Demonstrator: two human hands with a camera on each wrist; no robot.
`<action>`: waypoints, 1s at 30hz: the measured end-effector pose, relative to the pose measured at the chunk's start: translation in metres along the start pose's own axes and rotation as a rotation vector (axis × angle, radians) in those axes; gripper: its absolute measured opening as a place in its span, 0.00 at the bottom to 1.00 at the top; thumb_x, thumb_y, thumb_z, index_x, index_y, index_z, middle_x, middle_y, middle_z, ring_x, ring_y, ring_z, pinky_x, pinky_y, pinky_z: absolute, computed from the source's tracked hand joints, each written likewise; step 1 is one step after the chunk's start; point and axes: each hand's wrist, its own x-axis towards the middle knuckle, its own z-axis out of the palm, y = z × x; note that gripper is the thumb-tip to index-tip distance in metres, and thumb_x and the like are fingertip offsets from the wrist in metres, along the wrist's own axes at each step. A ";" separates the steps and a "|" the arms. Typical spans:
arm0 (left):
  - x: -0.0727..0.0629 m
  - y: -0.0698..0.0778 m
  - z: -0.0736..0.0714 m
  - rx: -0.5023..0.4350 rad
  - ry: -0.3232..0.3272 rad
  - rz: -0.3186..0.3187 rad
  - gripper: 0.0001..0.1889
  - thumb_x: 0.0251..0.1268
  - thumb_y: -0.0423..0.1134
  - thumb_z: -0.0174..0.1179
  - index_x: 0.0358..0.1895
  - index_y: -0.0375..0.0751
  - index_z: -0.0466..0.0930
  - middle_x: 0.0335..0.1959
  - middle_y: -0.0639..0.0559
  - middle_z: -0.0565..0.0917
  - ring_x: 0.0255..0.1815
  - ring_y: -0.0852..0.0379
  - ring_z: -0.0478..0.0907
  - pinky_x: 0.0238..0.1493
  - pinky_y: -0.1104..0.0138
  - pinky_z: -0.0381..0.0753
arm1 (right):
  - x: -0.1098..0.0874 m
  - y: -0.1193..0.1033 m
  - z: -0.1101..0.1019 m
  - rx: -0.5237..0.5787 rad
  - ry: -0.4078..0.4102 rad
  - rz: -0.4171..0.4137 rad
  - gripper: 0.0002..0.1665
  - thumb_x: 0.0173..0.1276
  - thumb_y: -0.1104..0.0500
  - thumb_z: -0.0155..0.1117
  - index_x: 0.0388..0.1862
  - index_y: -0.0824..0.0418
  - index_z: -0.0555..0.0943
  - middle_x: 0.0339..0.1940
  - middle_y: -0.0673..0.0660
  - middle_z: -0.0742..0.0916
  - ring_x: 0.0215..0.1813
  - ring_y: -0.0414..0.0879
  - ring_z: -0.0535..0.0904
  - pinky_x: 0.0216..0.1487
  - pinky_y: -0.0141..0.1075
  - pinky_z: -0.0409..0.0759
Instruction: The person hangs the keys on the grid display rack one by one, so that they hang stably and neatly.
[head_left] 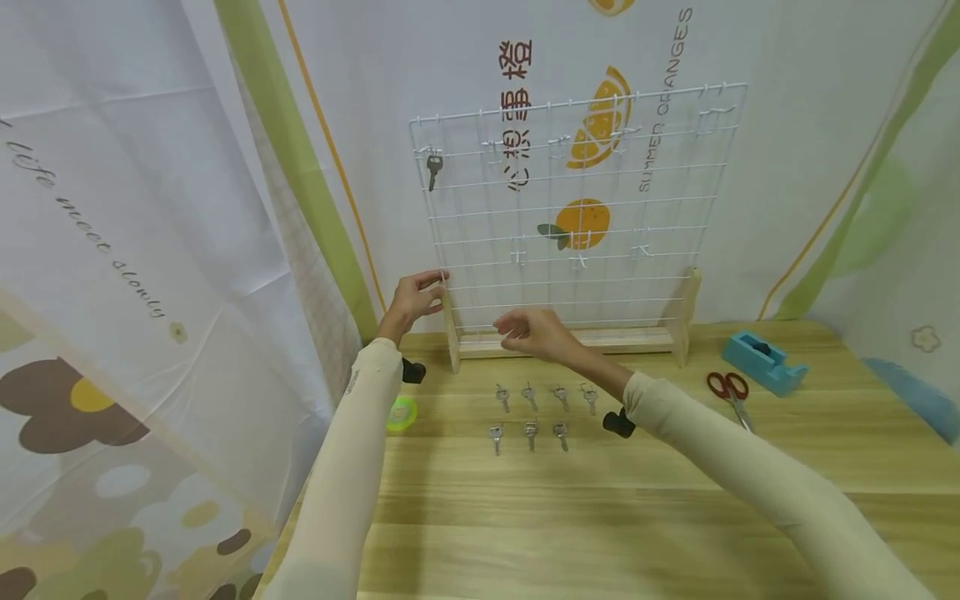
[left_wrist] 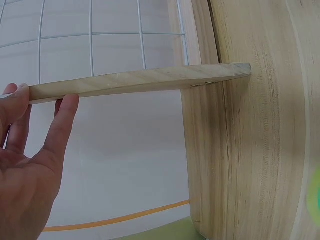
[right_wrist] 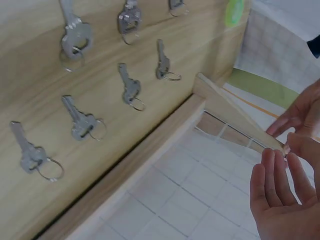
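A white wire grid rack stands upright in a wooden base at the back of the table. My left hand grips the base's left side post near its top, fingers against the wood in the left wrist view. In front of the grid's lower part, my right hand hovers with loosely bent fingers and nothing in them. One dark key hangs from a hook at the grid's upper left. Below the rack, several silver keys with rings lie in two rows on the table; the right wrist view shows these keys closer.
Red-handled scissors and a blue tape dispenser lie to the right. A yellow-green round object sits left, beside the left forearm. Several white hooks are fixed on the grid. A printed curtain hangs behind the wooden table.
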 end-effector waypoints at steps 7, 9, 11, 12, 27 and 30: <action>-0.010 0.014 -0.002 -0.034 -0.028 -0.036 0.21 0.79 0.26 0.54 0.72 0.32 0.74 0.79 0.42 0.67 0.76 0.42 0.69 0.69 0.49 0.78 | -0.009 0.019 0.018 0.004 -0.030 0.020 0.17 0.68 0.68 0.73 0.54 0.70 0.85 0.46 0.65 0.90 0.45 0.55 0.90 0.48 0.37 0.91; -0.013 0.018 -0.002 -0.024 -0.034 -0.038 0.22 0.79 0.26 0.53 0.72 0.30 0.73 0.79 0.41 0.66 0.76 0.41 0.68 0.69 0.48 0.78 | -0.012 0.023 0.022 0.025 -0.039 0.036 0.17 0.67 0.69 0.73 0.54 0.71 0.85 0.46 0.65 0.90 0.45 0.55 0.89 0.48 0.37 0.90; -0.015 0.021 -0.001 -0.015 -0.037 -0.046 0.22 0.79 0.25 0.53 0.72 0.29 0.73 0.79 0.41 0.66 0.76 0.41 0.68 0.69 0.48 0.78 | -0.014 0.028 0.027 0.036 -0.051 0.048 0.18 0.67 0.69 0.73 0.55 0.72 0.85 0.46 0.65 0.90 0.45 0.55 0.89 0.48 0.36 0.90; -0.016 0.022 0.000 -0.010 -0.036 -0.048 0.22 0.79 0.26 0.53 0.73 0.29 0.72 0.79 0.41 0.66 0.76 0.41 0.68 0.69 0.48 0.78 | -0.015 0.031 0.029 0.042 -0.058 0.054 0.18 0.67 0.69 0.73 0.55 0.73 0.84 0.46 0.66 0.90 0.45 0.55 0.89 0.48 0.36 0.90; 0.000 0.004 0.000 -0.039 -0.006 -0.030 0.21 0.80 0.30 0.55 0.72 0.37 0.76 0.78 0.46 0.69 0.75 0.45 0.70 0.68 0.52 0.80 | -0.022 0.063 0.061 0.008 -0.124 0.110 0.15 0.67 0.67 0.74 0.50 0.73 0.85 0.43 0.63 0.91 0.44 0.53 0.89 0.47 0.35 0.90; 0.002 0.000 0.000 -0.026 0.003 -0.014 0.20 0.81 0.31 0.56 0.71 0.39 0.77 0.78 0.46 0.69 0.75 0.45 0.70 0.68 0.53 0.80 | -0.022 0.064 0.065 0.009 -0.126 0.101 0.14 0.66 0.68 0.75 0.48 0.73 0.86 0.42 0.63 0.91 0.43 0.52 0.89 0.45 0.34 0.90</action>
